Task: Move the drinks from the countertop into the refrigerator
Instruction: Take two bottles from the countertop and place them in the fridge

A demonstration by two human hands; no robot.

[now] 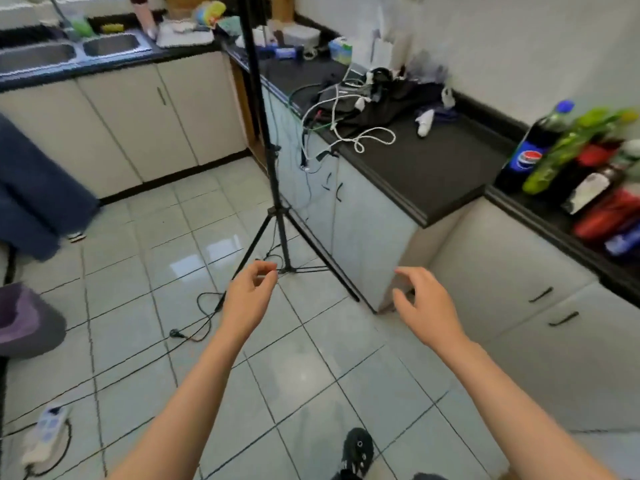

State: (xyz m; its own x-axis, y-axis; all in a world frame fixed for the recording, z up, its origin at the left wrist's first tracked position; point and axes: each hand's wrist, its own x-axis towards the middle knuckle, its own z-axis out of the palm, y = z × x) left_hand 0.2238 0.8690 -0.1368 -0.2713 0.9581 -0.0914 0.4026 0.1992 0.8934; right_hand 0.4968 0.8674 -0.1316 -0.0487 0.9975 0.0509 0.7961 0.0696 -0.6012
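Blue label, dark cola: Pepsi bottle (535,152) upright at right of frame, on black countertop (443,168), at near end of the drinks cluster; green bottle (568,150) just beside it, badly blurred; red bottles (604,216) + a dark white-labelled one toward lower right, upright or tilted, can't tell; cluster cut off by right edge, so no count possible. Nothing picked up yet; going by that, task prob. at its very start or betw. trips; no fridge in shot, so no saying what's already stowed. Left hand (247,296), centre frame above floor tiles, fingers loosely curled, thumb close to forefinger, gripping nothing. Right hand (427,303), right of centre, relaxed + spread, likewise empty, well apart from the bottles. Still to do: reach, grasp, carry, stow, prob. several rounds. Further out: tripod (277,188) mid-frame; tangle of cables (346,133) + dark cloth on counter, upper centre; sink (69,51) upper left; power strip (45,433) lower left.
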